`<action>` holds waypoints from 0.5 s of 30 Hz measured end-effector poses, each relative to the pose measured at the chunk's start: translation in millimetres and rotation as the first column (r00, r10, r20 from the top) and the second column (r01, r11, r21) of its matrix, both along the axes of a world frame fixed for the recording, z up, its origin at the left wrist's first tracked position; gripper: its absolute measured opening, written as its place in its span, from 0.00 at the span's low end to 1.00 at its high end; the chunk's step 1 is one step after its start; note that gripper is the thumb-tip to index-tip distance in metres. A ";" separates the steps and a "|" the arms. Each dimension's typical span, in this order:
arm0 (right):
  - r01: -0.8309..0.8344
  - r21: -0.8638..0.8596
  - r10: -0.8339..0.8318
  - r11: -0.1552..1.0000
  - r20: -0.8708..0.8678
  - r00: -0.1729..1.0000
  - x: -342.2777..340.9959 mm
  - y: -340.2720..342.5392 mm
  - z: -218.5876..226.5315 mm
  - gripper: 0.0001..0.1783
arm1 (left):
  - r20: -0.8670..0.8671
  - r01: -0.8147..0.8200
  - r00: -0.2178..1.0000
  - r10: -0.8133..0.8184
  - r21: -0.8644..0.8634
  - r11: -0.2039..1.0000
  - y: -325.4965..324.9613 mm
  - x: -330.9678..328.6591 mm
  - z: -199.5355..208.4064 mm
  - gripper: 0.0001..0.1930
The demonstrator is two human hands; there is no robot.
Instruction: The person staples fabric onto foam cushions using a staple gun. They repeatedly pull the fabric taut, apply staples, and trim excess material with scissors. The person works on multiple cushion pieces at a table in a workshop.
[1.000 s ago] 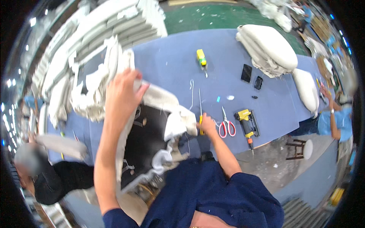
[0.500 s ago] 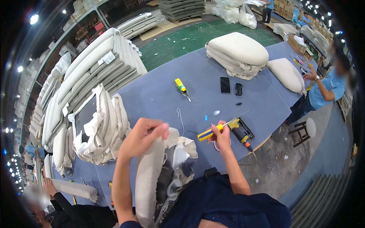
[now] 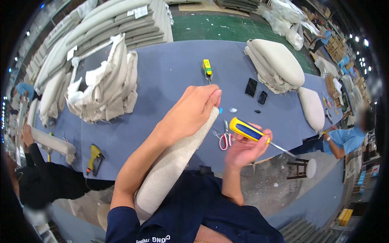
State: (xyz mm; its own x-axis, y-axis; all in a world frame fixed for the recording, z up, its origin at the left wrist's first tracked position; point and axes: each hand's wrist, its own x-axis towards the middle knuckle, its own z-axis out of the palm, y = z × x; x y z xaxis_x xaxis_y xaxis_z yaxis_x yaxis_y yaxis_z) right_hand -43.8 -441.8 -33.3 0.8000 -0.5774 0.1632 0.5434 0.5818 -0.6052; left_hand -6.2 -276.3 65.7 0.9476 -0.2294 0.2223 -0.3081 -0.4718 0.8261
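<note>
My left hand (image 3: 193, 108) is closed over the upper end of a beige fabric-covered cushion (image 3: 174, 172). The cushion stands tilted on edge against my body, its padded side showing and its other face turned away. In my right hand (image 3: 248, 153) is a screwdriver (image 3: 247, 128) with a yellow and blue handle. Its handle end points toward the cushion, and the metal shaft points off to the lower right. The two hands are apart. Scissors (image 3: 224, 139) with pink-red handles lie on the table between them.
On the blue-grey table (image 3: 162, 65) lie a yellow-green box cutter (image 3: 207, 69), a phone (image 3: 251, 87) and a yellow nail gun (image 3: 95, 158). Stacked cushions (image 3: 279, 60) stand far right, fabric-covered pieces (image 3: 117, 81) at left. One person (image 3: 344, 141) works at right, another (image 3: 52, 178) at left.
My left hand and the cushion have swung up and right; its torn-fabric underside no longer shows. The screwdriver has turned so its shaft points down-right. The view has shifted.
</note>
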 end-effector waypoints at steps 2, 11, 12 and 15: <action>-0.144 -0.167 0.160 0.975 0.093 0.983 1.1 17.7 -2.4 0.15 | 0.075 -0.032 0.997 0.032 -0.003 0.999 -3.8 -1.6 -8.1 0.18; -0.236 -0.227 0.264 0.945 0.102 0.959 -4.3 3.6 -17.5 0.19 | 0.185 -0.097 0.978 0.097 -0.009 0.995 -14.6 -3.9 -26.4 0.15; -0.185 -0.212 0.192 0.960 0.013 0.981 -4.2 -2.7 -12.8 0.19 | 0.165 -0.119 0.980 0.112 0.031 0.992 -11.2 -3.8 -23.3 0.15; 0.013 -0.152 -0.026 0.988 -0.087 0.996 12.4 -30.5 -8.3 0.18 | 0.035 -0.090 0.995 0.094 -0.093 0.992 -1.3 -9.1 -15.5 0.13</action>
